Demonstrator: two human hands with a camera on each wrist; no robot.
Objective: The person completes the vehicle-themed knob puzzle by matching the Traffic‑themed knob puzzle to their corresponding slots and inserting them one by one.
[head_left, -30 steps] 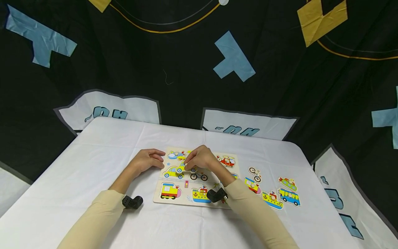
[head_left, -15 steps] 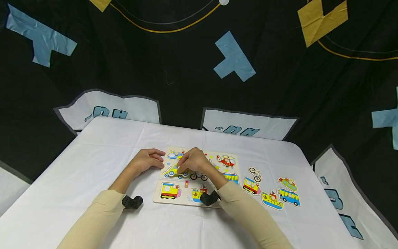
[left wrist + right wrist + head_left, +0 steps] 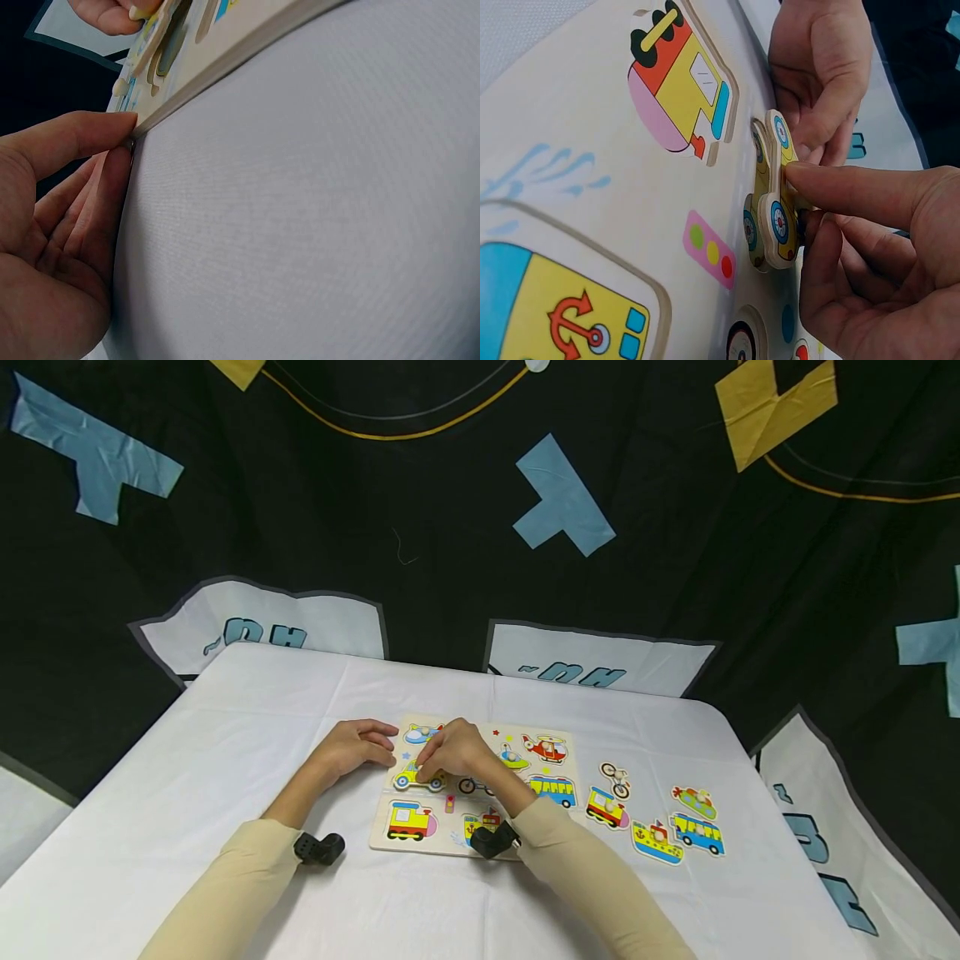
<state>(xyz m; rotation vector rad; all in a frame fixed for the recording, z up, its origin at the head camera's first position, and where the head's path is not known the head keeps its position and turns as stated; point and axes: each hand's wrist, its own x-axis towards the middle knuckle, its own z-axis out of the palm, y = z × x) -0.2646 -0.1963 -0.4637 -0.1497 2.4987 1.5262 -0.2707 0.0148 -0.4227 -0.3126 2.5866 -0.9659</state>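
Two beige fabric sleeves [image 3: 225, 889] extend toward the pale rectangular wooden puzzle board [image 3: 448, 837], each with a black wrist-mounted camera [image 3: 320, 849] at the cuff. The board lies flat on a white cloth table cover [image 3: 225, 752]. Its near row carries a train recess at left and a ship recess at right.

The left hand [image 3: 356, 747] touches the board's left edge, fingers relaxed and grasping nothing. The right hand [image 3: 459, 752] is above the board's left half; thumb and fingers pinch a flat yellow wooden car piece with blue-ringed wheels [image 3: 780, 214]. The piece is directly over the board's car recess, not seated.

Right of the board, near to far, lie a yellow, blue and red ship piece [image 3: 657, 843], a blue and yellow bus piece [image 3: 697, 835], a red and yellow train piece [image 3: 607, 808], a green piece with a red tail [image 3: 694, 802] and a white-edged bicycle piece [image 3: 615, 781].

At the board's far right corner is a red helicopter [image 3: 550, 749]. Beyond the board hangs a black fabric backdrop [image 3: 450, 527] with blue patches [image 3: 567, 497].
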